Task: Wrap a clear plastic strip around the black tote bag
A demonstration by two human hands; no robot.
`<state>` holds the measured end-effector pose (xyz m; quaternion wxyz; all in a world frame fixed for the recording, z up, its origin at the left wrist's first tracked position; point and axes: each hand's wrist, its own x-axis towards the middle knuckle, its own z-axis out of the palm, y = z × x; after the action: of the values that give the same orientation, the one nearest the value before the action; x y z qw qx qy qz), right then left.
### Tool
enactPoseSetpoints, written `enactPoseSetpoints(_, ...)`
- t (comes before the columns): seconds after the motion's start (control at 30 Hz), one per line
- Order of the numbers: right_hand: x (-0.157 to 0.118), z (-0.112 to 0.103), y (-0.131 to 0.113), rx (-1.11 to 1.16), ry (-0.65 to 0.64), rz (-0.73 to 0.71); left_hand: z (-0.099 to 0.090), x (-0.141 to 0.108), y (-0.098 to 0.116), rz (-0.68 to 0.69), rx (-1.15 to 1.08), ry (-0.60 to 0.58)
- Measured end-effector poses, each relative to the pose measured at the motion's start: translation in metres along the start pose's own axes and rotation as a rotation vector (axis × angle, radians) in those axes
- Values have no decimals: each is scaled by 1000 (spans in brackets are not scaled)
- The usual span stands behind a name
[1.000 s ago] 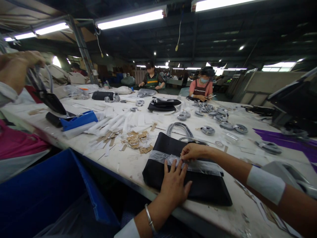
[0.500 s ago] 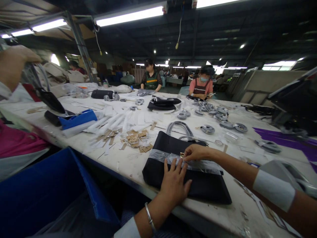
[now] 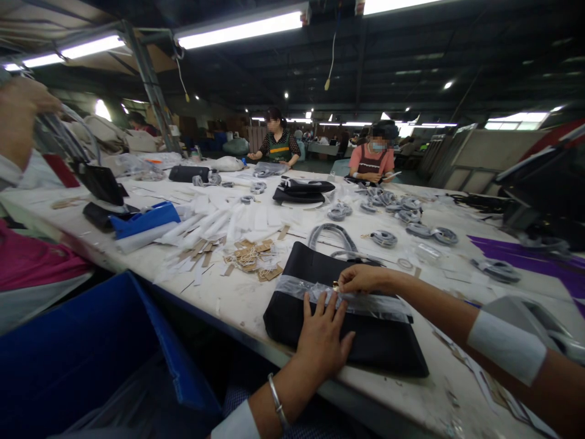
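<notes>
A black handbag point(image 3: 379, 341) lies flat near the table's front edge. Its handles point(image 3: 329, 235), wrapped in clear plastic, point away from me. Across its front runs a strip of clear plastic film point(image 3: 292, 288). My left hand point(image 3: 322, 332) rests on the bag and film with its fingers spread. At a small gold clasp point(image 3: 336, 286) in the middle of the bag, the fingers of my right hand point(image 3: 363, 278) are pinched together. They hide part of the clasp.
Paper tags with strings point(image 3: 251, 255) and white paper strips lie left of the bag. Coiled straps point(image 3: 382, 238) in plastic are scattered beyond it. A blue bin point(image 3: 150, 341) stands below the table's left edge. Co-workers sit across the table, and another person's hand point(image 3: 27, 113) lifts a bag at left.
My hands and the handbag stay almost where they were. At left, the other person's hand has moved left with the bag. A co-worker across the table has stretched out an arm.
</notes>
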<state>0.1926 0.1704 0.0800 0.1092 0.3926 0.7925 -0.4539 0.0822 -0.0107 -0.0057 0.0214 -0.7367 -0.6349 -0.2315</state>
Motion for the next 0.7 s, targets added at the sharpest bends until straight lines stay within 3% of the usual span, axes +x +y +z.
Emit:
enactPoseSetpoints(0.5, -1, -1, -3, 43, 84, 61, -2, -1, 0, -1, 1, 1)
enactPoseSetpoints(0.7, -6, 1, -3, 48, 29, 79, -3, -1, 0, -11, -16, 21)
